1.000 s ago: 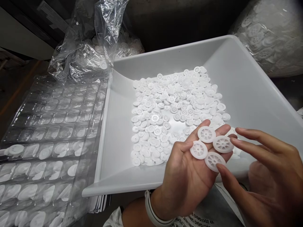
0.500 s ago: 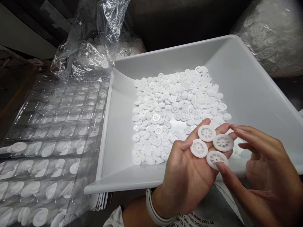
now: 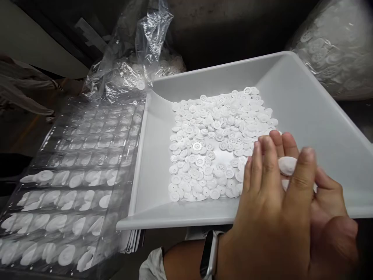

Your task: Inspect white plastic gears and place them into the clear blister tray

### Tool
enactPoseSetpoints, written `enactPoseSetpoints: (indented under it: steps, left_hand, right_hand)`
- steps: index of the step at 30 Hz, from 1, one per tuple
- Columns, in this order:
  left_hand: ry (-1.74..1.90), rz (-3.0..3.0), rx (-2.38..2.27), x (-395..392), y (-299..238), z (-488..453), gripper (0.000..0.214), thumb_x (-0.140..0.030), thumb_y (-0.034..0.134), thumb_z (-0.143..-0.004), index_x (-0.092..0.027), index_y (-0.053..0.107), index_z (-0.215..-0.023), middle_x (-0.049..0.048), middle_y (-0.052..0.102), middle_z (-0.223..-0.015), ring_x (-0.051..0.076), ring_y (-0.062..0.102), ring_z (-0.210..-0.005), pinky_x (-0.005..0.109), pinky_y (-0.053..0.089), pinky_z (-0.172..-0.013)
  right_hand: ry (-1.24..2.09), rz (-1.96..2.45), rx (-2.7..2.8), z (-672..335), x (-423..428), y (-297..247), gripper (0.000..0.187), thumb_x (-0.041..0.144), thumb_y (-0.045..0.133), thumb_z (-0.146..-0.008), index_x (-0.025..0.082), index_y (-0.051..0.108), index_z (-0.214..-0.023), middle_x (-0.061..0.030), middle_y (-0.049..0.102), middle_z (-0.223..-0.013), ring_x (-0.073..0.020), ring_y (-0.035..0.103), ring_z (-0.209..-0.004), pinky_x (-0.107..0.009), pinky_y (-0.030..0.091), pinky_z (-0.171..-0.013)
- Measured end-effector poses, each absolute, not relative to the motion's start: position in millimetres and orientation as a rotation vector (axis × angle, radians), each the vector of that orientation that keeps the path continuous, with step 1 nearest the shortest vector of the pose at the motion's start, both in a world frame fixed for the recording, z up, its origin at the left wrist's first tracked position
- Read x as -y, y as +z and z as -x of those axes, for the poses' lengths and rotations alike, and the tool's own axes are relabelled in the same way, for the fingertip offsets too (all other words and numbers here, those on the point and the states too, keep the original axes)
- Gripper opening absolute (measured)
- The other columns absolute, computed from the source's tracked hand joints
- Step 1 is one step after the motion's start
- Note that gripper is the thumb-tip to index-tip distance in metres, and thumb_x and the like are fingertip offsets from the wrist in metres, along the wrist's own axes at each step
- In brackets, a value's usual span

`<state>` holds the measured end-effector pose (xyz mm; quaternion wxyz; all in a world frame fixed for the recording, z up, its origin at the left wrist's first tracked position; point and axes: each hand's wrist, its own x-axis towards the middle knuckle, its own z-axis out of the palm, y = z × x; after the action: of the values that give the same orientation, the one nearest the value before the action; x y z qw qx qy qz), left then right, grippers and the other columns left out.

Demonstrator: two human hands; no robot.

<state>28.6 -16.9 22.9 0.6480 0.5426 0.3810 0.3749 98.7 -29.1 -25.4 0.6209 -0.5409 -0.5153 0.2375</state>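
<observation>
My left hand (image 3: pixel 271 217), with a watch at its wrist, is turned palm down over my right hand. Its fingers are stretched out and the thumb stands apart. Beneath it, my right hand (image 3: pixel 329 198) is cupped with its palm up. Between the two hands lie small white plastic wheels (image 3: pixel 288 166); one shows clearly and the others are mostly covered. Both hands are above the near right part of a large white tray (image 3: pixel 180 223). Many loose white plastic wheels (image 3: pixel 201 171) lie on the tray's floor.
Left of the tray are clear plastic blister trays (image 3: pixel 72 159), with white parts in their nearer rows. Behind them stands an open clear bag (image 3: pixel 122 77) of white parts. A full clear bag (image 3: pixel 335 50) is at the back right. Part of a person's clothing (image 3: pixel 23 85) shows far left.
My left hand has turned from palm up, with several wheels on it, to palm down over my right hand. My right hand has turned palm up beneath. The view has shifted slightly.
</observation>
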Motion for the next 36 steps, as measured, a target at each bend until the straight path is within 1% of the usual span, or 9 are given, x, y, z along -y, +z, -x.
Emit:
enactPoseSetpoints:
  steps: [4,8,13,17,25,28,31,33,36]
  left_hand:
    - [1.125,-1.148,-0.834,22,3,-24,0.052,-0.018,0.045,-0.092,-0.032,0.041,-0.142,-0.0064,0.029,-0.155,0.025,0.017,-0.146,0.044,0.013,-0.121]
    - [1.2,-0.57,-0.729,12,-8,-19,0.047,-0.014,0.047,-0.091,-0.033,0.049,-0.133,-0.0059,0.043,-0.148,0.016,0.031,-0.142,0.031,0.026,-0.118]
    - [0.971,-0.154,-0.588,-8,-1,-15,0.041,-0.025,0.042,-0.092,-0.026,0.052,-0.132,-0.0008,0.051,-0.142,0.021,0.031,-0.141,0.039,0.023,-0.12]
    - [0.901,-0.091,-0.503,-13,1,-15,0.042,-0.033,0.038,-0.093,-0.022,0.055,-0.13,0.0017,0.051,-0.142,0.024,0.028,-0.142,0.042,0.02,-0.12]
    - [0.862,-0.061,-0.454,-13,3,-12,0.048,-0.04,0.036,-0.092,-0.024,0.048,-0.136,0.0017,0.045,-0.147,0.025,0.023,-0.144,0.045,0.017,-0.12]
    - [0.84,-0.057,-0.438,-13,5,-11,0.051,-0.044,0.032,-0.093,-0.025,0.045,-0.138,0.0015,0.042,-0.148,0.025,0.021,-0.145,0.046,0.015,-0.12]
    - [0.83,-0.067,-0.42,-12,6,-10,0.055,-0.048,0.03,-0.092,-0.024,0.043,-0.141,0.002,0.041,-0.149,0.024,0.018,-0.146,0.045,0.015,-0.12]
    - [0.815,-0.079,-0.405,-11,6,-9,0.059,-0.052,0.03,-0.092,-0.023,0.041,-0.142,0.0027,0.041,-0.149,0.024,0.017,-0.146,0.044,0.015,-0.12]
    - [0.799,-0.085,-0.388,-11,6,-7,0.061,-0.055,0.029,-0.091,-0.023,0.04,-0.142,0.0027,0.041,-0.149,0.023,0.016,-0.146,0.043,0.015,-0.12]
  right_hand:
    - [0.992,1.111,0.993,-113,22,-31,0.06,0.029,0.001,-0.097,0.03,0.039,-0.144,-0.003,0.052,-0.138,-0.0215,0.05,-0.127,-0.044,0.047,-0.105]
    - [1.241,0.928,0.752,-114,20,-31,0.065,0.042,-0.004,-0.095,0.03,0.037,-0.145,0.0008,0.041,-0.147,-0.0197,0.034,-0.138,-0.043,0.041,-0.111]
    - [1.363,0.694,0.609,-103,17,-28,0.067,0.052,0.001,-0.094,0.028,0.039,-0.143,-0.0015,0.038,-0.148,-0.0238,0.031,-0.14,-0.054,0.039,-0.108]
    - [1.439,0.511,0.363,-97,15,-23,0.07,0.059,0.01,-0.093,0.022,0.04,-0.144,-0.0043,0.04,-0.147,-0.0221,0.036,-0.137,-0.045,0.034,-0.113]
    - [1.471,0.434,0.174,-94,16,-12,0.072,0.063,0.02,-0.092,0.017,0.035,-0.146,-0.0056,0.043,-0.145,-0.0206,0.039,-0.135,-0.036,0.036,-0.113]
    - [1.453,0.523,0.209,-95,17,-12,0.071,0.065,0.017,-0.092,0.022,0.036,-0.145,-0.0035,0.042,-0.146,-0.0192,0.039,-0.136,-0.038,0.035,-0.113]
    - [1.42,0.675,0.391,-101,16,-19,0.07,0.064,0.011,-0.091,0.027,0.036,-0.145,-0.0031,0.042,-0.146,-0.0212,0.038,-0.136,-0.047,0.037,-0.111]
    - [1.389,0.755,0.551,-105,16,-24,0.072,0.062,0.004,-0.09,0.027,0.03,-0.147,-0.0046,0.04,-0.147,-0.0233,0.037,-0.137,-0.053,0.038,-0.108]
    - [1.338,0.855,0.715,-108,16,-27,0.075,0.057,-0.009,-0.089,0.025,0.018,-0.151,-0.0061,0.035,-0.15,-0.0233,0.036,-0.138,-0.054,0.04,-0.106]
